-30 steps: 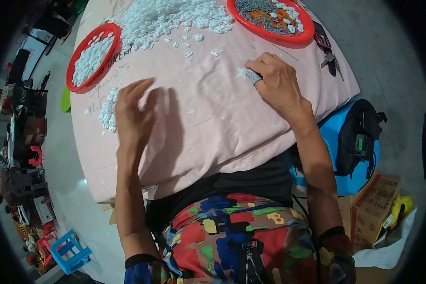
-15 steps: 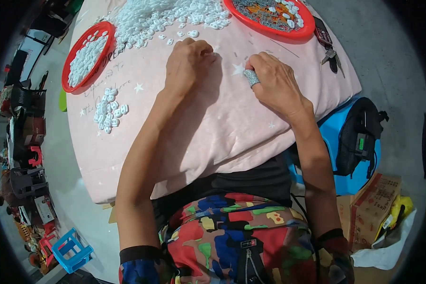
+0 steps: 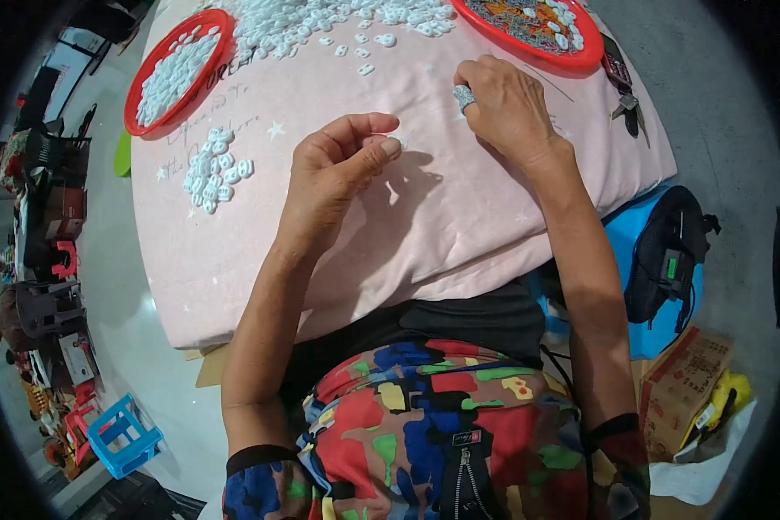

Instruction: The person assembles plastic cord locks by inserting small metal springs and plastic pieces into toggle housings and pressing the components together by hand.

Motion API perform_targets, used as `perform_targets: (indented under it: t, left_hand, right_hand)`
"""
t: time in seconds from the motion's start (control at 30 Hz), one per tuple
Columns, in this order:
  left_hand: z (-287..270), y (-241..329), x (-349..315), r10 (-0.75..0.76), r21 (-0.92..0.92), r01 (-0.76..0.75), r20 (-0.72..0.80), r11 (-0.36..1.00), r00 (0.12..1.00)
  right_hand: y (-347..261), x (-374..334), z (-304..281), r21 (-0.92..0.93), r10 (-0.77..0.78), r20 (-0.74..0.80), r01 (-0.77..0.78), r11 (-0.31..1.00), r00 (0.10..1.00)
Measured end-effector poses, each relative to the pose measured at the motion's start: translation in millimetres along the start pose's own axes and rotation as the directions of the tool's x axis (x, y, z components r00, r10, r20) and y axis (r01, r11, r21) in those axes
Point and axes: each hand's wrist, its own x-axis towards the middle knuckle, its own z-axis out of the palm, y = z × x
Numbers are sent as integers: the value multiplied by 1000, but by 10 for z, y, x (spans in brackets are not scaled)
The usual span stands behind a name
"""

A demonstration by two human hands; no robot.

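My left hand point(image 3: 334, 169) is raised over the middle of the pink cloth, turned to show the thumb side. Its thumb and fingertips pinch a small white plastic piece point(image 3: 398, 142), of which only an edge shows. To the right and farther off, my right hand point(image 3: 504, 104) is low over the cloth with its fingers curled down. A grey wrap point(image 3: 463, 98) circles one of its fingers, and its fingertips are hidden. Several similar white pieces lie in a small heap point(image 3: 213, 179) left of my left hand. More form a large pile point(image 3: 338, 16) at the far edge.
A red basket point(image 3: 135, 117) of white pieces stands at far left. Another red basket point(image 3: 572, 62) holds small grey metal parts and some white pieces. A phone point(image 3: 614, 65) and keys point(image 3: 626, 106) lie beside it. A blue stool point(image 3: 123, 438) stands on the floor at left.
My left hand has come nearer to me and turned thumb side up, the white piece at its fingertips. The right hand has moved farther away, towards the right basket. The view has shifted slightly.
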Motion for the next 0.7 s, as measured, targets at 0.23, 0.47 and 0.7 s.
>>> perform_targets:
  t: [0.23,0.47,0.7]
  left_hand:
    - [-127,-106,-229,-71,-245,72,11,967,997]
    - [-127,-137,-269,-91,-305,95,27,948,996]
    - [-19,-212,-294,6,-182,-10,-22,983,1000]
  right_hand:
    - [-415,-191,-152,436,-75,35,52,898,997]
    - [-752,-497,-189,911,81,301,-312,272,950]
    - [-771,-606,-116,926,97,304,-318,202,948]
